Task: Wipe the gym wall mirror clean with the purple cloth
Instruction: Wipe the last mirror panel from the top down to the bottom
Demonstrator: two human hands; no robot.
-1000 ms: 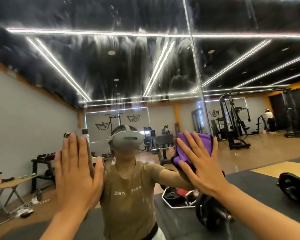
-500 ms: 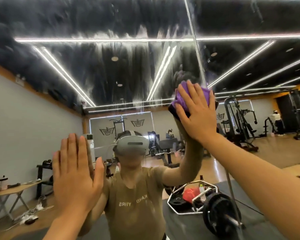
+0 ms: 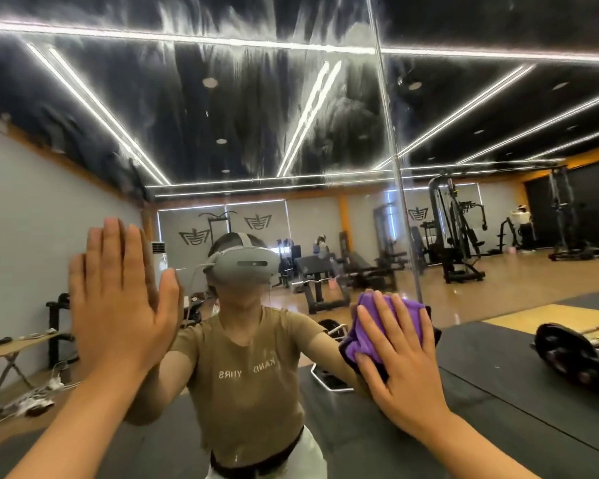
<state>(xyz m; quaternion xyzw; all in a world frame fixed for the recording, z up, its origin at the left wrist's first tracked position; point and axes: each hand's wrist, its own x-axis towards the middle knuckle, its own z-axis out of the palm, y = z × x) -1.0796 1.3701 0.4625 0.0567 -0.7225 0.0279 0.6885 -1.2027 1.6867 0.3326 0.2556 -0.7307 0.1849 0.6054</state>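
While left hand lies flat, right hand's straight fingers press purple cloth beside mirror seam.

The right hand is coming back down the mirror with the purple cloth pressed flat under its spread fingers, dropping from high up near the vertical seam to a low spot on the right, about where it was pressing a second ago. The view is tilting with the sweep, so the reflected gym is sitting lower and wider, and more streaked glass is showing at the top.
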